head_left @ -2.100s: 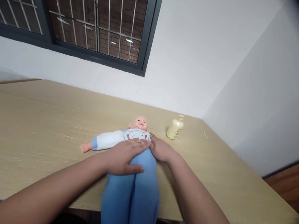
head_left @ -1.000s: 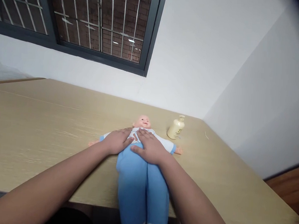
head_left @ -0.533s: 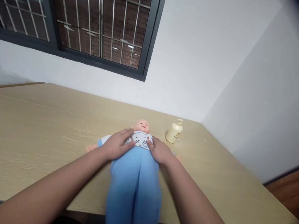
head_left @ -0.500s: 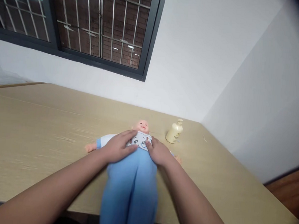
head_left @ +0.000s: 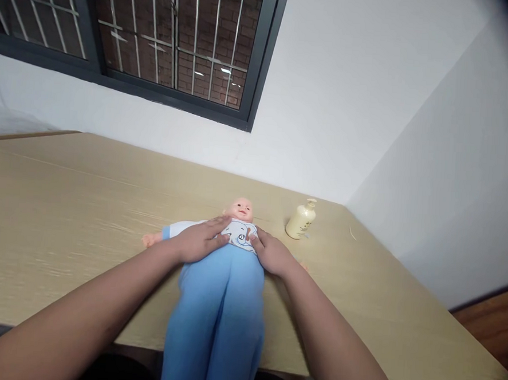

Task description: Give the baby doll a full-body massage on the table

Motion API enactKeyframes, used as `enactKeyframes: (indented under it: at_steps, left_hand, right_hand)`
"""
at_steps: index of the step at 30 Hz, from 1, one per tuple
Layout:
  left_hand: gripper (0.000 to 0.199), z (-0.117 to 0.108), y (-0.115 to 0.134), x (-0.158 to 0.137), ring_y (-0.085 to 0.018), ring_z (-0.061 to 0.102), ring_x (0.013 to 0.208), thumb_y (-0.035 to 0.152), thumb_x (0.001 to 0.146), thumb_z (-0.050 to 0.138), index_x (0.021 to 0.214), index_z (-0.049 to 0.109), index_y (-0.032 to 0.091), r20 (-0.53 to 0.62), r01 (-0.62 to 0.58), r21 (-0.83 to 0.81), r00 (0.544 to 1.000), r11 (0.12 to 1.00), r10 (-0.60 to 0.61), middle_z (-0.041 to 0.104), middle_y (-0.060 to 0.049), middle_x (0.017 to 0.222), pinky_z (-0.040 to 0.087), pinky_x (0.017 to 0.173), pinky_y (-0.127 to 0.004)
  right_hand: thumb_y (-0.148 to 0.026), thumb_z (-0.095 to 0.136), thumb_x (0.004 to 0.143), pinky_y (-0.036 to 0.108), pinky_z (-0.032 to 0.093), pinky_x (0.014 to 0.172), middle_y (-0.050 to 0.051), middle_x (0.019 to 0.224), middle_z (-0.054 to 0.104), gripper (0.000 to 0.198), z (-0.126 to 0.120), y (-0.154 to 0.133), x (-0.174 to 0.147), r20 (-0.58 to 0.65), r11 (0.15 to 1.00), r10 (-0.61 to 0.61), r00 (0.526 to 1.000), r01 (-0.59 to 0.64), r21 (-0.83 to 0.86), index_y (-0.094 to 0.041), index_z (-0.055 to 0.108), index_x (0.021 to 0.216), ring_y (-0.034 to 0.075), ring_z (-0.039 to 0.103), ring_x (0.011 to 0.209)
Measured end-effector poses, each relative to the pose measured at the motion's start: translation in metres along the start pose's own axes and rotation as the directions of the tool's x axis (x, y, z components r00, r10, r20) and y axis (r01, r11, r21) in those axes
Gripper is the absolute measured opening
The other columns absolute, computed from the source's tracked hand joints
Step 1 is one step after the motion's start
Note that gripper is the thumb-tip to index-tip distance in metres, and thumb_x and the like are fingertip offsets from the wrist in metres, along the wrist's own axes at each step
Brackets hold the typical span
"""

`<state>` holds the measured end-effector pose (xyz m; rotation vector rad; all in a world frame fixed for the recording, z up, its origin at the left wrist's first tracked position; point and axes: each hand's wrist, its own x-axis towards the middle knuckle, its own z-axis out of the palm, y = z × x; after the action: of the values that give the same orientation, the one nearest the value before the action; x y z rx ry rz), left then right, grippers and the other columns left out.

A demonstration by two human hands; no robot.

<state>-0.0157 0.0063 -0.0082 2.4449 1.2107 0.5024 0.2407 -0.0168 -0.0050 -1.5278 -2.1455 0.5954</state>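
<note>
A baby doll (head_left: 226, 280) in a white top and long blue trousers lies on its back on the wooden table (head_left: 63, 213), head toward the wall, legs hanging over the near edge. My left hand (head_left: 199, 241) rests flat on the doll's left side at the chest and waist, fingers spread. On the doll's other side my right hand (head_left: 271, 254) lies palm down on the torso, covering that arm. Between the hands the elephant print on the top shows.
A cream pump bottle (head_left: 300, 220) stands upright on the table to the right of the doll's head, near the room corner. White walls close the far and right sides. A barred window (head_left: 172, 41) is above. Wood floor shows at far right.
Over two seconds both hands slid across the doll's torso, together over the chest and then apart to its sides. The doll shifted slightly left and right. The bottle stayed put.
</note>
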Motion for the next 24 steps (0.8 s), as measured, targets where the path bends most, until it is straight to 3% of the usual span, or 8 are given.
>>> enactKeyframes:
  at_steps: [3, 7, 10, 12, 14, 16, 20, 24]
  left_hand:
    - [0.069, -0.004, -0.008, -0.002, -0.024, 0.036, 0.145, 0.064, 0.099, 0.024, 0.153, 0.040, 0.024, -0.049, 0.050, -0.046, 0.997, 0.998, -0.052, 0.040, -0.002, 0.157, 0.027, 0.120, -0.039]
    - [0.064, -0.002, -0.002, 0.001, -0.026, 0.044, 0.141, 0.060, 0.100, 0.025, 0.149, 0.046, 0.025, -0.099, 0.049, -0.007, 0.994, 0.999, -0.049, 0.048, -0.003, 0.152, 0.033, 0.116, -0.040]
    - [0.065, 0.004, 0.004, 0.003, -0.028, 0.042, 0.141, 0.058, 0.100, 0.026, 0.150, 0.044, 0.020, -0.131, 0.057, 0.047, 0.990, 0.997, -0.051, 0.048, -0.008, 0.152, 0.034, 0.116, -0.042]
    - [0.064, 0.007, 0.006, 0.004, -0.028, 0.041, 0.142, 0.056, 0.100, 0.027, 0.150, 0.044, 0.021, -0.117, 0.033, 0.062, 0.993, 0.998, -0.025, 0.045, -0.008, 0.154, 0.032, 0.117, -0.043]
    - [0.068, 0.010, 0.004, 0.003, -0.029, 0.038, 0.144, 0.060, 0.096, 0.038, 0.151, 0.043, 0.021, -0.066, 0.053, 0.077, 0.997, 0.996, -0.048, 0.039, -0.009, 0.157, 0.030, 0.119, -0.043]
    - [0.082, 0.011, 0.003, 0.001, -0.032, 0.033, 0.146, 0.065, 0.088, 0.051, 0.154, 0.036, 0.018, -0.014, 0.109, 0.102, 0.994, 0.989, -0.109, 0.028, -0.012, 0.162, 0.029, 0.120, -0.044]
    - [0.070, 0.012, 0.002, -0.001, -0.029, 0.029, 0.149, 0.058, 0.095, 0.041, 0.154, 0.037, 0.020, 0.006, 0.002, 0.163, 1.000, 0.987, -0.003, 0.029, -0.010, 0.162, 0.024, 0.121, -0.044]
    - [0.072, 0.013, 0.003, 0.000, -0.030, 0.032, 0.147, 0.061, 0.098, 0.032, 0.156, 0.033, 0.018, -0.025, -0.009, 0.166, 1.000, 0.986, 0.013, 0.035, -0.012, 0.159, 0.026, 0.119, -0.045]
  right_hand:
    - [-0.059, 0.030, 0.100, 0.041, 0.047, 0.093, 0.007, 0.126, 0.068, 0.054, -0.001, 0.004, 0.004, -0.064, 0.999, 0.038, 0.997, -0.041, -0.037, -0.028, 0.061, 0.131, 0.029, 0.063, 0.114]
    - [-0.050, 0.040, 0.097, 0.043, 0.045, 0.100, 0.014, 0.127, 0.067, 0.051, -0.005, 0.002, 0.008, -0.328, 0.980, 0.063, 0.942, -0.120, -0.158, -0.016, 0.065, 0.125, 0.031, 0.060, 0.118]
    - [-0.044, 0.039, 0.099, 0.039, 0.041, 0.108, 0.010, 0.131, 0.065, 0.046, -0.005, -0.020, 0.001, -0.390, 0.982, -0.139, 0.910, 0.078, -0.169, -0.018, 0.063, 0.128, 0.025, 0.057, 0.124]
    - [-0.045, 0.041, 0.099, 0.035, 0.036, 0.115, 0.008, 0.139, 0.060, 0.048, 0.001, -0.044, -0.008, -0.263, 0.926, -0.372, 0.890, 0.334, -0.178, -0.018, 0.057, 0.136, 0.022, 0.051, 0.133]
    - [-0.049, 0.046, 0.097, 0.035, 0.026, 0.121, 0.006, 0.154, 0.045, 0.060, 0.010, -0.067, -0.018, -0.033, 0.814, -0.569, 0.822, 0.557, -0.165, -0.018, 0.044, 0.147, 0.021, 0.036, 0.145]
    - [-0.058, 0.049, 0.094, 0.037, 0.018, 0.124, 0.007, 0.162, 0.030, 0.072, 0.021, -0.082, -0.023, 0.121, 0.765, -0.613, 0.781, 0.625, -0.157, -0.018, 0.035, 0.153, 0.022, 0.022, 0.152]
    - [-0.073, 0.049, 0.087, 0.048, 0.012, 0.124, 0.016, 0.164, 0.017, 0.097, 0.028, -0.078, -0.019, 0.167, 0.858, -0.450, 0.877, 0.477, -0.193, -0.011, 0.023, 0.157, 0.031, 0.014, 0.153]
    - [-0.073, 0.041, 0.090, 0.053, 0.011, 0.123, 0.014, 0.164, 0.019, 0.088, 0.016, -0.046, -0.008, 0.129, 0.931, -0.294, 0.947, 0.314, -0.188, -0.016, 0.028, 0.156, 0.032, 0.015, 0.153]
